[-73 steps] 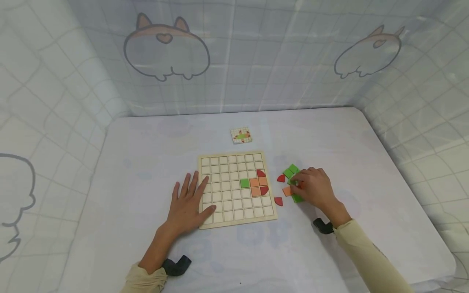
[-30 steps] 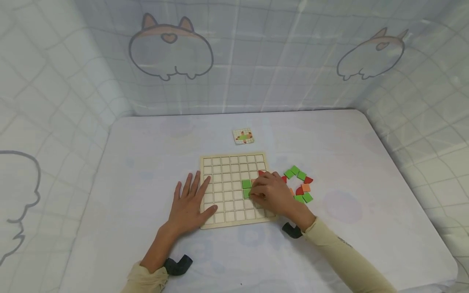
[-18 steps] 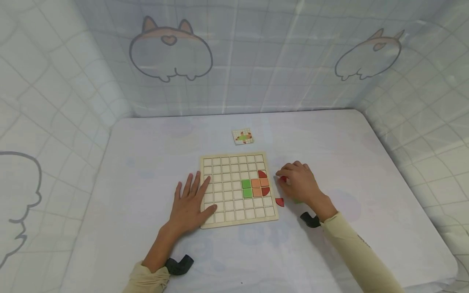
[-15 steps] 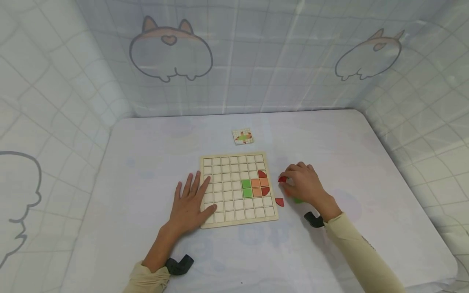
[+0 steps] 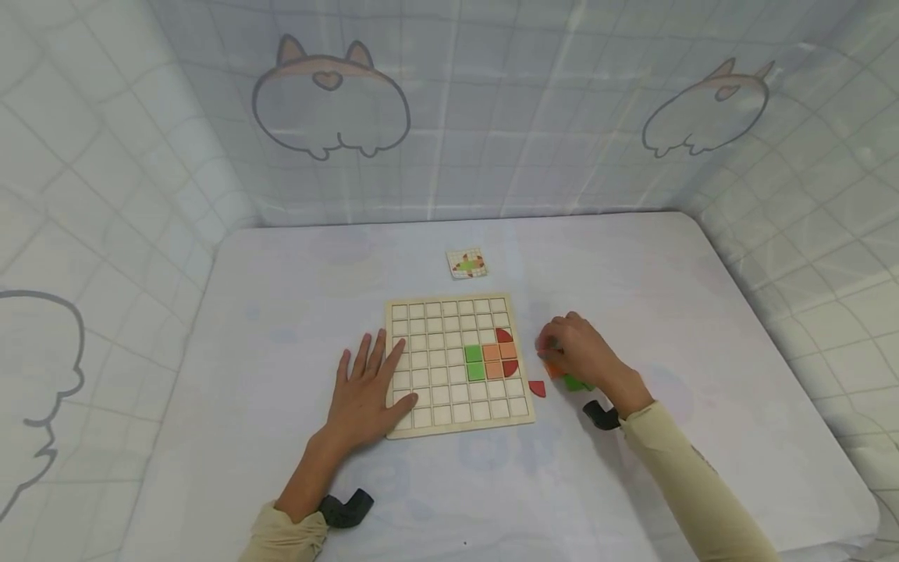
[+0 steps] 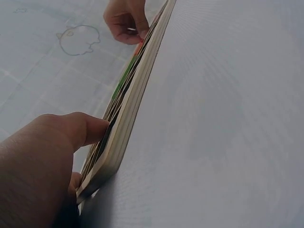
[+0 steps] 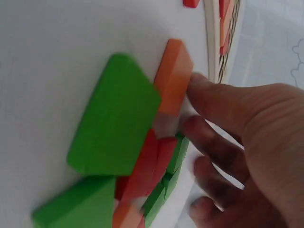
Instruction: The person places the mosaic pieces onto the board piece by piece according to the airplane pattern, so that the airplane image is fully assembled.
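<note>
My left hand [image 5: 361, 402] rests flat with spread fingers on the left edge of the wooden grid board [image 5: 428, 414]. In the left wrist view its thumb [image 6: 90, 128] lies over the board's rim. Green tiles [image 5: 475, 371], orange tiles [image 5: 494, 369] and red quarter-round tiles [image 5: 510, 368] sit in the board's right-hand cells. Right of the board, my right hand [image 5: 579, 351] bends its fingers over loose tiles. In the right wrist view its thumb tip is beside an orange tile [image 7: 175, 78], near a large-looking green tile [image 7: 114, 118]. Whether the fingertips pinch a tile is unclear.
A small pattern card [image 5: 467, 264] lies behind the board. One red quarter-round tile [image 5: 537, 389] is just off the board's right edge. More red tiles [image 7: 140, 166] and green tiles [image 7: 175, 156] are loose beneath the right hand. Hanging sheets surround the white table [image 5: 302, 265].
A second green tile has come to sit in the board below the first. My right hand went to the board and returned to the loose tiles. The left hand stayed put.
</note>
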`<state>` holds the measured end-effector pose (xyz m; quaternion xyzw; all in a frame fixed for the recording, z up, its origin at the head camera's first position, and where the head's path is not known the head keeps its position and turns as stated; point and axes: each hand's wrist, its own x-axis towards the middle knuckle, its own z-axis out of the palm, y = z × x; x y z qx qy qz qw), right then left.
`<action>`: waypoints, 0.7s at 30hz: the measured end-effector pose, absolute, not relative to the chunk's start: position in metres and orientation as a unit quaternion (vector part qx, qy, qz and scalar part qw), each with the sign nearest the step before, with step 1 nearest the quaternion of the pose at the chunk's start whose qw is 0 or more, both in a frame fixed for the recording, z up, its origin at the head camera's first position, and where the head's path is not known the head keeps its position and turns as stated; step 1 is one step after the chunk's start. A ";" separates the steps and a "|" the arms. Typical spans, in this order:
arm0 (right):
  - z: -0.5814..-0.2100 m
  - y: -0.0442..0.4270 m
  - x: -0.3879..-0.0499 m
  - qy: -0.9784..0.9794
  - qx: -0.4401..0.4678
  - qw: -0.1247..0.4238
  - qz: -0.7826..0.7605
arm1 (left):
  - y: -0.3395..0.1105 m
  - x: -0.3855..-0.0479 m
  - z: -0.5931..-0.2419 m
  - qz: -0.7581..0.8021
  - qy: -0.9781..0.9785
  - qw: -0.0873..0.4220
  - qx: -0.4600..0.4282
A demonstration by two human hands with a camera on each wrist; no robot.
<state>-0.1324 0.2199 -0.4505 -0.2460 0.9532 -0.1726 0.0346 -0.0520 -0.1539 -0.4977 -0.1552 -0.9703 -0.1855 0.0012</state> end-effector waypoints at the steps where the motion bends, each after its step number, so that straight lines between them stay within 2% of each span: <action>1: -0.450 0.220 -0.132 0.954 -0.242 0.041 -0.175 | -0.154 -0.052 -0.498 -0.188 -0.970 0.002 -0.155; 6: -0.443 0.226 -0.126 0.963 -0.206 0.051 -0.165 | -0.152 -0.052 -0.498 -0.194 -0.969 0.006 -0.155; 13: -0.441 0.234 -0.122 0.958 -0.182 0.101 -0.198 | -0.152 -0.051 -0.497 -0.187 -0.971 0.004 -0.152; 21: -0.444 0.237 -0.123 0.952 -0.192 0.082 -0.224 | -0.153 -0.051 -0.498 -0.194 -0.969 0.003 -0.153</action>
